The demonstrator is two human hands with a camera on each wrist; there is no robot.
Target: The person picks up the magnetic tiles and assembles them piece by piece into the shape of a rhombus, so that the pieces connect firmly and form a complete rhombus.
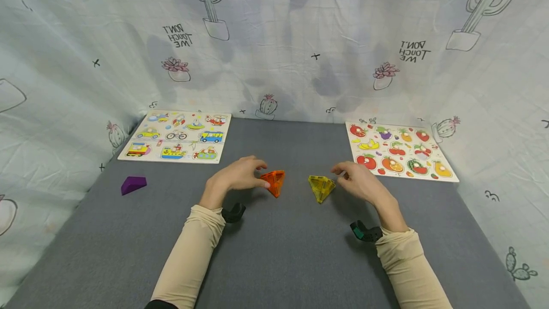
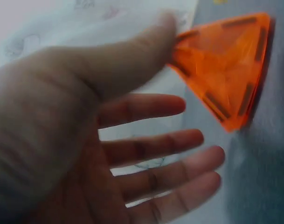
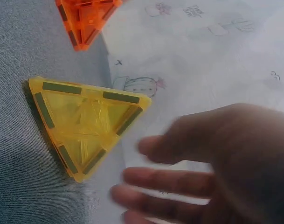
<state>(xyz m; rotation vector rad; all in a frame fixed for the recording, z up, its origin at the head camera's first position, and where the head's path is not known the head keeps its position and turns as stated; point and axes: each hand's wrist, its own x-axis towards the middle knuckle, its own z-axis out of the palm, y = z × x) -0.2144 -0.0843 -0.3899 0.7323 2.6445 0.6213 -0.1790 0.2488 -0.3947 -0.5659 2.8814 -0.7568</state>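
An orange translucent pyramid of magnetic tiles (image 1: pixel 274 182) stands on the grey table, right beside my left hand (image 1: pixel 242 174). In the left wrist view the thumb overlaps the edge of the orange pyramid (image 2: pixel 225 65); whether it touches is unclear. The other fingers of that hand (image 2: pixel 146 154) are spread and hold nothing. A yellow translucent pyramid of magnetic tiles (image 1: pixel 320 188) sits to the right of the orange one, with a gap between them. My right hand (image 1: pixel 359 182) is just right of the yellow pyramid (image 3: pixel 86 126), fingers loosely bent and apart from it.
A purple block (image 1: pixel 133 185) lies at the left of the grey table (image 1: pixel 274 261). Toward the back stand a vehicle puzzle board (image 1: pixel 188 138) on the left and a fruit puzzle board (image 1: pixel 403 151) on the right. A cactus-print cloth (image 1: pixel 266 37) hangs behind the table.
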